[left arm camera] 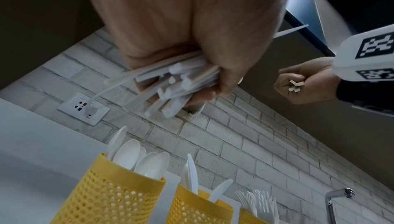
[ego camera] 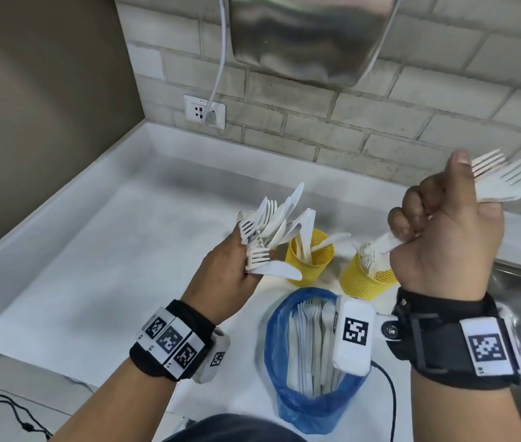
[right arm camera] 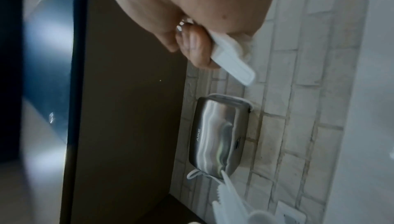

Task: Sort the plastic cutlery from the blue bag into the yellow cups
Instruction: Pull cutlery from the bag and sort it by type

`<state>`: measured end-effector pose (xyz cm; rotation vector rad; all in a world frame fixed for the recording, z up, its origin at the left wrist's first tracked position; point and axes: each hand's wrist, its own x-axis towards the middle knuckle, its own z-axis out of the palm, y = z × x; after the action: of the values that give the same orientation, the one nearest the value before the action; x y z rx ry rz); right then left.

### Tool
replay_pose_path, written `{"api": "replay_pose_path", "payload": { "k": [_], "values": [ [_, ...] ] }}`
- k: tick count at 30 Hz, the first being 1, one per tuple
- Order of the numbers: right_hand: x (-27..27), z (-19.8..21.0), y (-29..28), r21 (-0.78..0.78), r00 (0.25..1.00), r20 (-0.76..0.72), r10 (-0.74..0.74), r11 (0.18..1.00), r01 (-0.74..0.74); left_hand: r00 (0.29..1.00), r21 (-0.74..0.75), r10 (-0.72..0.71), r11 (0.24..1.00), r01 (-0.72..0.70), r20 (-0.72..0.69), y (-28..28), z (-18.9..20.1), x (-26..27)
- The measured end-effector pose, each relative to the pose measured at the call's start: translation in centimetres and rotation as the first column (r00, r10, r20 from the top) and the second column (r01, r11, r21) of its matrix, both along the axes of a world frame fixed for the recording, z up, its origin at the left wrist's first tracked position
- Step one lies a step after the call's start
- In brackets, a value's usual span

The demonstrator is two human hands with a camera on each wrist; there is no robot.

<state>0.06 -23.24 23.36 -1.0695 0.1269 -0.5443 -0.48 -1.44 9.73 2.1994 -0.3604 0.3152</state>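
Head view: left hand (ego camera: 227,260) grips a mixed bundle (ego camera: 271,231) of white plastic forks, knives and spoons, handles bunched in the curled fingers, heads fanned out. Right hand (ego camera: 444,237) is fisted round a stack of forks (ego camera: 511,180), thin flat handles in the palm, tines pointing away past the thumb.

Landmark: blue bag (ego camera: 310,403), translucent crinkled film, mouth open, standing upright on the white counter (ego camera: 125,256); more white cutlery stands inside it. Just behind the bag are two yellow cups: the knife cup (ego camera: 316,263), perforated plastic, and to its right the fork cup (ego camera: 361,282), tilted. Left wrist view shows a third perforated yellow cup, the spoon cup (left arm camera: 110,194), holding smooth oval spoon bowls, left of the knife cup.

Further behind the bag: pale brick wall with a brushed-steel hand dryer (right arm camera: 219,136) lettered "AIKE".
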Motion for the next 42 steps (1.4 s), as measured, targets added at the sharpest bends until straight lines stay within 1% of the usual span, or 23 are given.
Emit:
{"api": "replay_pose_path", "payload": {
  "k": [1,3,4,5,6,7,8,10,12,14,15,16,17,19,22,23,27,30,33,38,40,42],
  "values": [
    [-0.1,0.2,0.2,-0.065,1.000,0.006,-0.004,0.998,0.004,1.000,0.024,0.000,1.000,0.000,0.001,0.0,-0.1,0.1],
    [-0.5,0.4,0.5,-0.201,0.999,0.011,0.045,0.979,-0.042,1.000,0.104,0.012,0.994,-0.014,0.021,0.1,-0.3,0.2],
    [-0.8,0.6,0.6,-0.305,0.997,0.003,0.082,0.949,-0.077,0.999,0.153,0.019,0.988,-0.024,0.034,0.0,-0.3,0.2],
    [-1.0,0.8,0.7,-0.442,0.993,-0.019,0.112,0.890,-0.109,0.999,0.190,0.025,0.981,-0.032,0.040,0.0,-0.2,0.1],
    [-1.3,1.0,0.7,-0.586,0.990,-0.047,0.132,0.799,-0.135,0.999,0.208,0.027,0.978,-0.035,0.043,0.0,-0.1,0.1],
    [-1.5,1.1,0.8,-0.708,0.986,-0.079,0.143,0.689,-0.157,0.999,0.208,0.022,0.978,-0.031,0.046,0.0,-0.1,0.0],
    [-1.5,1.1,1.0,-0.794,0.983,-0.107,0.148,0.583,-0.174,0.999,0.199,0.008,0.980,-0.016,0.045,0.1,-0.2,0.0],
    [-1.2,1.0,1.3,-0.900,0.982,-0.119,0.147,0.401,-0.169,0.998,0.156,-0.043,0.987,0.037,0.040,0.2,-0.2,-0.1],
    [-0.4,1.0,1.5,-0.965,0.981,-0.110,0.162,0.219,-0.144,0.994,0.125,-0.097,0.988,0.089,0.054,0.2,-0.2,-0.1],
    [0.3,1.3,1.6,-0.983,0.965,-0.169,0.203,0.042,-0.181,0.989,0.131,-0.128,0.984,0.117,0.078,0.3,-0.3,-0.1],
    [0.6,1.6,1.6,-0.976,0.950,-0.219,0.222,-0.034,-0.217,0.988,0.128,-0.134,0.984,0.124,0.079,0.3,-0.3,0.0],
    [0.8,1.8,1.5,-0.963,0.934,-0.267,0.238,-0.093,-0.251,0.988,0.121,-0.137,0.984,0.128,0.074,0.4,-0.2,-0.1],
    [0.9,1.9,1.6,-0.953,0.919,-0.300,0.256,-0.132,-0.274,0.988,0.115,-0.138,0.985,0.129,0.073,0.4,-0.1,-0.2],
    [1.1,1.9,1.6,-0.943,0.900,-0.329,0.284,-0.153,-0.296,0.987,0.102,-0.146,0.985,0.139,0.070,0.5,0.2,-0.3],
    [1.4,1.8,1.6,-0.932,0.880,-0.363,0.305,-0.121,-0.343,0.985,0.076,-0.164,0.984,0.160,0.056,0.5,0.6,-0.5],
    [1.4,1.8,1.5,-0.924,0.871,-0.382,0.309,-0.124,-0.361,0.984,0.084,-0.168,0.983,0.163,0.063,0.5,0.5,-0.5],
    [1.2,1.7,1.3,-0.891,0.827,-0.454,0.330,-0.170,-0.421,0.982,0.104,-0.176,0.980,0.168,0.067,0.6,0.0,-0.5],
    [0.9,1.6,1.2,-0.887,0.808,-0.462,0.366,-0.173,-0.429,0.978,0.078,-0.193,0.979,0.187,0.075,0.5,-0.2,-0.6],
    [0.9,1.6,0.9,-0.897,0.816,-0.438,0.378,-0.125,-0.424,0.978,0.051,-0.203,0.978,0.201,0.042,0.7,-0.3,-0.5],
    [1.0,1.8,0.4,-0.909,0.829,-0.399,0.393,-0.049,-0.414,0.981,0.092,-0.195,0.977,0.192,0.026,0.8,-0.5,-0.3],
    [1.0,2.0,0.1,-0.919,0.838,-0.361,0.410,-0.004,-0.394,0.982,0.096,-0.186,0.978,0.183,0.025,0.8,-0.7,-0.2],
    [1.1,2.1,-0.2,-0.915,0.834,-0.336,0.438,0.057,-0.398,0.983,0.070,-0.182,0.981,0.180,0.030,0.8,-0.7,-0.2]
  ]
}}
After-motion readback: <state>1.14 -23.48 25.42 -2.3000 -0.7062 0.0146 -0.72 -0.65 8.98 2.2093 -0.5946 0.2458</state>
